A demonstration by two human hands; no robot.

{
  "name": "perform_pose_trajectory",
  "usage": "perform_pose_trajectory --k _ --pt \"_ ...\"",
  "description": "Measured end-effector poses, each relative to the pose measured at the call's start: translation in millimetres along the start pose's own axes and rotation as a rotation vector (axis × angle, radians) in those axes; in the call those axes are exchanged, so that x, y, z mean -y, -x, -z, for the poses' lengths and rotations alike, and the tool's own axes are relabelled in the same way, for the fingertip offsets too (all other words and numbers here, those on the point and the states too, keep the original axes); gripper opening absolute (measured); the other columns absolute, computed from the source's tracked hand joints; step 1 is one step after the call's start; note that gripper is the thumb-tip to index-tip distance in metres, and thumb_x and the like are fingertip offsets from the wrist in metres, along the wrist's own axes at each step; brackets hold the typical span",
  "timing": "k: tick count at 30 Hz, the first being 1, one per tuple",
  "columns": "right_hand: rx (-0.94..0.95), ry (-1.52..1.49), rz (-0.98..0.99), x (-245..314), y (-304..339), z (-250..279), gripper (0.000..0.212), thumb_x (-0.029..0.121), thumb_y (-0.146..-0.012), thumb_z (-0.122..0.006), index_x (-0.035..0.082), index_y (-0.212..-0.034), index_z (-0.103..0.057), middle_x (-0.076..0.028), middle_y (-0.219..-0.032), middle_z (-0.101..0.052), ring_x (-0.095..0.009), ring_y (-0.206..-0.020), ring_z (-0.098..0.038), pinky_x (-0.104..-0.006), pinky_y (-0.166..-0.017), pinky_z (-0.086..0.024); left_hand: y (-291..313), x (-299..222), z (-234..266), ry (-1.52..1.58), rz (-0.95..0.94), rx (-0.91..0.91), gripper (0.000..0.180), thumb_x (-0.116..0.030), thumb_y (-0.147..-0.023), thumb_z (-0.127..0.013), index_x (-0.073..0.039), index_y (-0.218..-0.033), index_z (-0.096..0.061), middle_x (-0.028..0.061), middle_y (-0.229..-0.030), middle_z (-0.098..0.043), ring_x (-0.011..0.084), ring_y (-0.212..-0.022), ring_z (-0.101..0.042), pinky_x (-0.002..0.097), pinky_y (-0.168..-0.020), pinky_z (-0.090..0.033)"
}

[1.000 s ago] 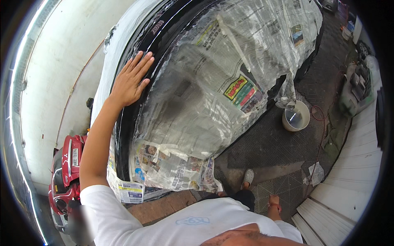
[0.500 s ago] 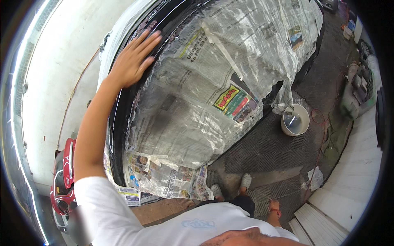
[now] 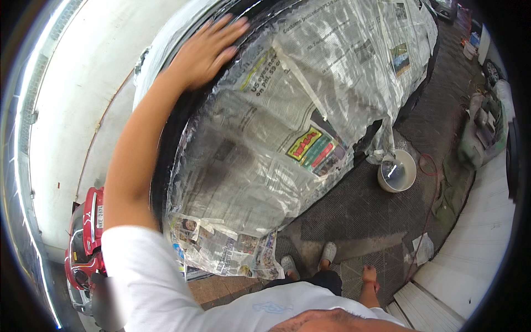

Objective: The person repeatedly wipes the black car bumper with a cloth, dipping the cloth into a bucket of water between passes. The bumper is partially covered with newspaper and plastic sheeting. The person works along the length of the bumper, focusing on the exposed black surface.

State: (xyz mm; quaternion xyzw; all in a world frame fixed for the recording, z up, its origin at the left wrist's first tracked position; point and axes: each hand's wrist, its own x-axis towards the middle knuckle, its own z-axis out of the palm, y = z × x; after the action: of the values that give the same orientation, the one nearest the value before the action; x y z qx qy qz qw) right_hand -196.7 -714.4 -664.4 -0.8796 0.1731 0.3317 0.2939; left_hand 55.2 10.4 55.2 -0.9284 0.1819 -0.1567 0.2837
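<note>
A car body masked with newspaper (image 3: pixel 260 166) under clear plastic film fills the middle. Along its left side curves a bare glossy black strip (image 3: pixel 176 130). My left hand (image 3: pixel 202 55) lies flat on the upper part of that strip, fingers stretched and slightly blurred; nothing shows under the palm. At my side, low in the picture, hangs my right hand (image 3: pixel 369 275), with a red band at the wrist. Its fingers look loose and hold nothing that I can see.
A white bucket (image 3: pixel 397 171) with greyish liquid stands on the floor right of the car. A thin reddish hose (image 3: pixel 425 232) runs past it. Behind my left arm is a red vehicle (image 3: pixel 86 238). A green crate (image 3: pixel 484 133) of dark parts sits by the right wall.
My left hand has slid up and to the right along the black strip, still flat on it. My right hand hangs in nearly the same place.
</note>
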Motion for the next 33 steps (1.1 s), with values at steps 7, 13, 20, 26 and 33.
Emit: perform_pose_trajectory --k 7,13,20,26,33 --pt "0.469 1.094 0.295 -113 -35 21 0.033 0.030 -0.093 -0.076 0.005 -0.113 -0.084 -0.021 -0.124 -0.080 -0.034 -0.121 -0.076 -0.0447 -0.106 -0.057 130 -20 28 0.029 0.237 0.233 0.066 -0.051 -0.117 -0.034 -0.020 -0.176 -0.034 0.0034 -0.183 -0.032 0.0306 -0.171 -0.021 0.0542 -0.139 -0.012" --pt "-0.098 -0.036 0.093 31 -61 28 0.041 0.028 -0.101 -0.072 -0.004 -0.127 -0.074 -0.027 -0.129 -0.075 -0.045 -0.120 -0.073 -0.0502 -0.105 -0.056 -71 18 -8 -0.130 0.086 0.004 0.059 -0.043 -0.120 -0.035 -0.021 -0.175 -0.036 0.0013 -0.183 -0.031 0.0280 -0.170 -0.023 0.0538 -0.140 -0.013" --pt "0.299 0.929 0.566 -70 -47 9 0.033 0.023 -0.103 -0.071 -0.007 -0.115 -0.077 -0.026 -0.114 -0.080 -0.039 -0.103 -0.080 -0.0472 -0.088 -0.061 77 -14 26 -0.028 0.134 0.228 0.064 -0.050 -0.118 -0.034 -0.022 -0.176 -0.034 0.0011 -0.184 -0.029 0.0303 -0.172 -0.018 0.0565 -0.140 -0.009" --pt "0.156 -0.168 -0.185 -73 -71 -17 0.033 0.024 -0.105 -0.069 -0.007 -0.115 -0.077 -0.024 -0.088 -0.079 -0.034 -0.059 -0.075 -0.0432 -0.054 -0.054 -34 -3 35 -0.172 0.009 0.077 0.061 -0.045 -0.119 -0.034 -0.022 -0.176 -0.034 -0.0006 -0.184 -0.029 0.0283 -0.171 -0.020 0.0556 -0.140 -0.008" --pt "-0.051 0.128 0.133 -60 -72 -9 0.043 0.033 -0.101 -0.073 -0.004 -0.122 -0.077 -0.028 -0.106 -0.079 -0.045 -0.100 -0.077 -0.0508 -0.089 -0.060 -40 -11 -3 -0.110 0.063 -0.012 0.057 -0.040 -0.120 -0.037 -0.020 -0.174 -0.038 0.0007 -0.182 -0.034 0.0296 -0.170 -0.022 0.0557 -0.139 -0.014"
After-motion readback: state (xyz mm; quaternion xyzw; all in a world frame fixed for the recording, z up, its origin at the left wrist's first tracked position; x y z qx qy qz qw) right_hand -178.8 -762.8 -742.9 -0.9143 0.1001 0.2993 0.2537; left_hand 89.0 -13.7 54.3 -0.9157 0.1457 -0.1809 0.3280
